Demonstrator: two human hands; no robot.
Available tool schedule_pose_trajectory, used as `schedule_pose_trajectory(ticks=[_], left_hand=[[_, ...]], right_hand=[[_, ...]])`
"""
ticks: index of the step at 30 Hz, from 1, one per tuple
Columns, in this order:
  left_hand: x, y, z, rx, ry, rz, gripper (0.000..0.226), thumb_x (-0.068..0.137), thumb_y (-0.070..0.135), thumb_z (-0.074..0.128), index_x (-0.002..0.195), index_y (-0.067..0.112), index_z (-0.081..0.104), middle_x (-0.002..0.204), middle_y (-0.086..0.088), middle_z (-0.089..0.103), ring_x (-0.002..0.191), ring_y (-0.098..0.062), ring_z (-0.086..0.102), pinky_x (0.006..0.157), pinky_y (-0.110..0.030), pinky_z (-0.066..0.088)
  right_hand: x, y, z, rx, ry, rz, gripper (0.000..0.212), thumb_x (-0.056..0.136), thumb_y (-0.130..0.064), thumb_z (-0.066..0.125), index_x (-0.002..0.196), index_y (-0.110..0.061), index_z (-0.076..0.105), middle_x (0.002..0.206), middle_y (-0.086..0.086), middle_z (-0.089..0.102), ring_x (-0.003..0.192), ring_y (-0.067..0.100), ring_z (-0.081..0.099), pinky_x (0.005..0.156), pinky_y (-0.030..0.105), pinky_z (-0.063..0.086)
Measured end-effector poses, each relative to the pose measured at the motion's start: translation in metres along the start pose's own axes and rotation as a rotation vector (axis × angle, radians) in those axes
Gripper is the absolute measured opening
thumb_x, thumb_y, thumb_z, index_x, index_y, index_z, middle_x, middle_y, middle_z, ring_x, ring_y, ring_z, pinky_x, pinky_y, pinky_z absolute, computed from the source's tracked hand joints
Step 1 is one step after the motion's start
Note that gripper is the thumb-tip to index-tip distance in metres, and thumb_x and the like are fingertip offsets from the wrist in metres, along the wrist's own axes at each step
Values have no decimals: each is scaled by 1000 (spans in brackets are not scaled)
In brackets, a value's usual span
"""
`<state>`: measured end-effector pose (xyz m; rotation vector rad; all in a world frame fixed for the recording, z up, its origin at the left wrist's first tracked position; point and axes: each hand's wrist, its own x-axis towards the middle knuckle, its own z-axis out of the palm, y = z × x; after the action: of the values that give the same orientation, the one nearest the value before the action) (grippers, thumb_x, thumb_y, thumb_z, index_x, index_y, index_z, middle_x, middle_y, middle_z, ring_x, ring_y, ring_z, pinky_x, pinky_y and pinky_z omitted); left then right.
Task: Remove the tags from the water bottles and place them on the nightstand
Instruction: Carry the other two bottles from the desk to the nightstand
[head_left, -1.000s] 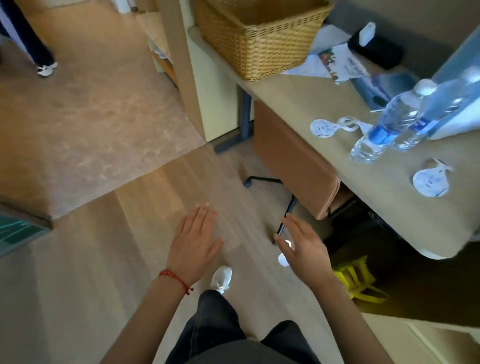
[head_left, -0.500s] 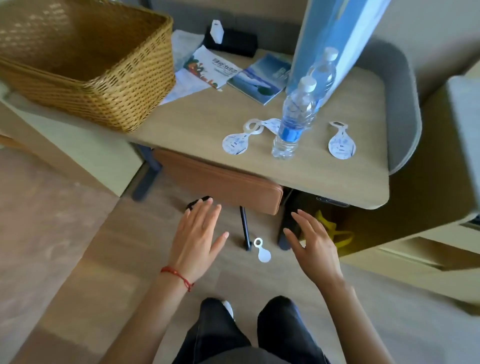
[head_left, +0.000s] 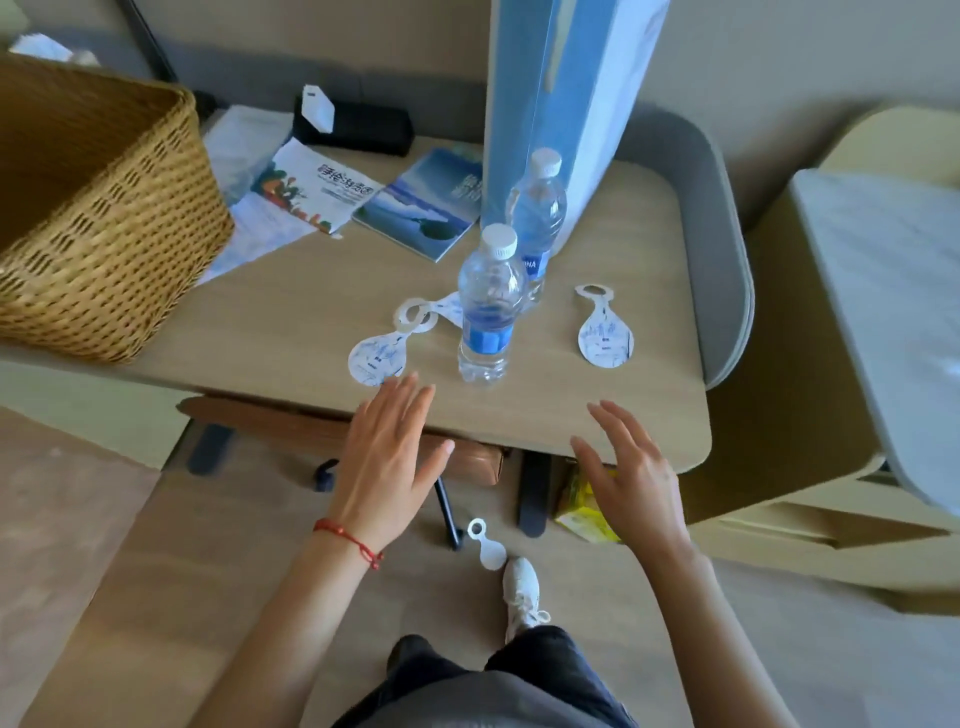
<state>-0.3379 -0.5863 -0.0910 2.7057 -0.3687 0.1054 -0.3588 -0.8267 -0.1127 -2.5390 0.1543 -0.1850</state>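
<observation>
Both hands hovered empty over the near edge of the table (head_left: 649, 415), fingers straight and spread, gripping nothing. The left hand (head_left: 387, 457) was palm-down with its fingertips just short of the left tag (head_left: 376, 356); the right hand (head_left: 631, 473) was turned more on edge, farther from anything it might take.

Two bottles (head_left: 488, 306) stood upright near the table's middle, the front one directly ahead of the gap between the hands, the rear bottle (head_left: 537, 208) just behind it and a little right, against a tall blue board (head_left: 571, 104). The front bottle's neck looked bare. Whether the rear one carried a tag could not be told; a pale loop seemed to sit at its left shoulder.

Three tags lay flat on the table. The left tag had its round body toward the person and its ring pointing away and right, overlapping the ring of a second tag (head_left: 449, 309) that ran off behind the front bottle. The right tag (head_left: 605, 332) lay apart on the bottle's other side, long axis nearly straight away, ring at the far end. A fourth tag (head_left: 485, 545) lay on the floor beside a white shoe (head_left: 522, 582), ring pointing away and left.

If the rear bottle was next, the right hand had the clearer line, reaching past the front bottle's right side; the left was nearer the front bottle and the paired tags.
</observation>
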Motion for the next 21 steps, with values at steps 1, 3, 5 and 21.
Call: schedule_pose_trajectory(ticks=[1,3,5,21], left_hand=[[9,3,0,-4,13,-13,59,87,40,38,125,-3,50,134,-24,48,125,-41,45,102,-52,37],[26,9,-1,-31,36,-37,63,89,46,34,126,-3,49,134,-24,48,126,-41,44,103,-51,36],[42,15,-2,-80,61,-55,71,91,54,25,128,-2,46,136,-23,47,127,-39,44,104,-50,36],[121,45,2,-598,338,-263,65,71,17,76,128,6,46,125,-3,55,114,-12,50,96,-7,32]], right_hand=[[13,1,-2,5,-8,-15,42,89,-35,56,128,-19,53,136,2,51,120,24,52,88,34,47],[37,3,-9,14,-16,-54,43,89,-36,56,128,-20,51,137,2,51,121,23,51,88,34,47],[61,5,-16,19,-13,-104,43,89,-36,57,128,-20,52,137,2,51,122,22,50,88,33,47],[218,-32,-19,455,-62,-97,52,83,-37,65,130,-23,48,129,-3,58,114,11,53,92,23,41]])
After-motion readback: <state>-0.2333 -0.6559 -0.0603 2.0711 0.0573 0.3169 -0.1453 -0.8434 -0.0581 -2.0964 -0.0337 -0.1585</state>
